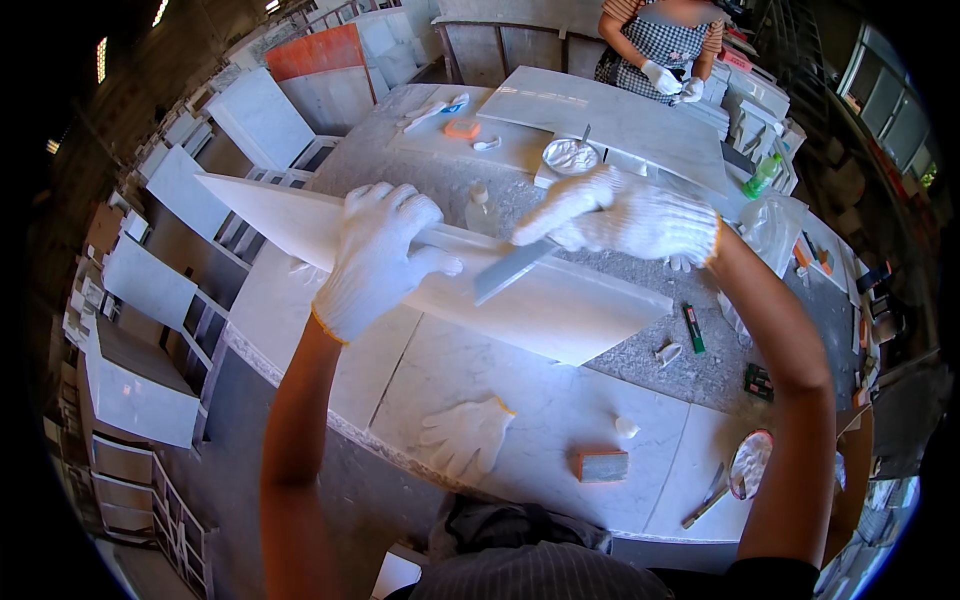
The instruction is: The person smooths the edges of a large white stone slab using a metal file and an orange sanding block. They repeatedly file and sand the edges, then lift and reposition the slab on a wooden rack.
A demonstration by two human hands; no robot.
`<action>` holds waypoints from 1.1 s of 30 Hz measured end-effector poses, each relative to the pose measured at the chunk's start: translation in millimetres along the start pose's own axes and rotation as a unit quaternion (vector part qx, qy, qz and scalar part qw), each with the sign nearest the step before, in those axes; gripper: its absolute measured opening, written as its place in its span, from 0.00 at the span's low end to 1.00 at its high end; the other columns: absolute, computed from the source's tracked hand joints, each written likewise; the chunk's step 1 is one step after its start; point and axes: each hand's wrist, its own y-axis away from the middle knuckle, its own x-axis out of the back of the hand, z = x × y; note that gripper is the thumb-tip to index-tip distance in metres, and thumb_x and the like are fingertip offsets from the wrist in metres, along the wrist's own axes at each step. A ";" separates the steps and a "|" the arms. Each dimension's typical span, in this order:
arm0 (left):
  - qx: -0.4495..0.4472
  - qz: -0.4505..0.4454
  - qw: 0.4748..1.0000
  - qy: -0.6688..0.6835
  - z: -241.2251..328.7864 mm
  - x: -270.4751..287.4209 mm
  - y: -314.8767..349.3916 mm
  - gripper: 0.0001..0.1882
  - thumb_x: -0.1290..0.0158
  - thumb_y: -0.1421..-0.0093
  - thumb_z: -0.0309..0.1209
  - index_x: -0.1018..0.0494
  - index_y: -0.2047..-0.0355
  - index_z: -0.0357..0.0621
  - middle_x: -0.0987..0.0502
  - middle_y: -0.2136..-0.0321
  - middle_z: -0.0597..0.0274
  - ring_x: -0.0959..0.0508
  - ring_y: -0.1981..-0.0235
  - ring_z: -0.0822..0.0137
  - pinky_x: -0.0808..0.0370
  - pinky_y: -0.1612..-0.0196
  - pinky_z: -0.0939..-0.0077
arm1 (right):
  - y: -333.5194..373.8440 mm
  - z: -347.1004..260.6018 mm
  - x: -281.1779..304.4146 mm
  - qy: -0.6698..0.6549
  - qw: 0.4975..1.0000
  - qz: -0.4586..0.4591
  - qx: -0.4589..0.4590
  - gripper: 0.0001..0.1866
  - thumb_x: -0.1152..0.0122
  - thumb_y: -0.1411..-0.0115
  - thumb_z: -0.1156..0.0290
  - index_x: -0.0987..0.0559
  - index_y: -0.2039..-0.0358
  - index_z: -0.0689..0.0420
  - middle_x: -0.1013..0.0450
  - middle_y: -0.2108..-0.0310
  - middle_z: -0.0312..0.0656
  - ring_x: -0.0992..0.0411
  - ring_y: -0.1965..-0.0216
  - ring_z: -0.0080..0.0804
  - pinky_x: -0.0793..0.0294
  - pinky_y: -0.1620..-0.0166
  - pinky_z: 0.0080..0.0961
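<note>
A long white marble slab (540, 315) stands tilted on its edge across the worktable. My left hand (380, 255), in a white knit glove, is closed over the slab's upper edge, fingers on the far side and thumb along the near side. In my gloved right hand (630, 215) is a scraper with a wide flat blade (515, 270). Its blade points down and left, close to the slab's upper edge; whether it touches cannot be made out. The scraper's handle is hidden inside the glove.
Near me lie a spare glove (468, 432), an orange-and-grey block (602, 466) and a dish of white paste (750, 465). Beyond the slab are a bowl of paste (570, 157) and a clear bottle (481, 210). Another person (660, 55) stands across the table. Slabs on racks (150, 385) line the left.
</note>
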 end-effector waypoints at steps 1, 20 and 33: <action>0.005 -0.004 1.000 0.010 2.1 3.7 0.5 0.18 0.33 0.58 0.42 0.26 0.73 0.47 0.26 0.71 0.62 0.27 0.63 0.56 0.36 0.54 0.59 | 11.6 -13.3 2.3 0.018 1.000 -0.003 0.018 0.17 0.43 0.38 0.72 0.19 0.49 0.49 0.21 0.60 0.39 0.26 0.62 0.28 0.26 0.54 0.26; 0.008 -0.017 1.000 0.003 -3.2 -2.5 -7.2 0.20 0.32 0.60 0.41 0.26 0.71 0.45 0.25 0.70 0.61 0.27 0.63 0.55 0.37 0.53 0.60 | 82.0 -11.8 0.8 -0.063 0.991 0.100 -0.061 0.13 0.38 0.39 0.72 0.16 0.54 0.53 0.21 0.60 0.38 0.26 0.61 0.27 0.26 0.55 0.25; -0.009 -0.008 1.000 0.002 3.5 -2.9 -8.0 0.19 0.31 0.62 0.32 0.28 0.72 0.42 0.27 0.71 0.57 0.28 0.64 0.54 0.33 0.59 0.62 | 98.8 -4.0 -1.5 0.012 0.990 0.135 -0.027 0.14 0.39 0.40 0.67 0.16 0.54 0.50 0.21 0.62 0.39 0.26 0.64 0.28 0.25 0.57 0.25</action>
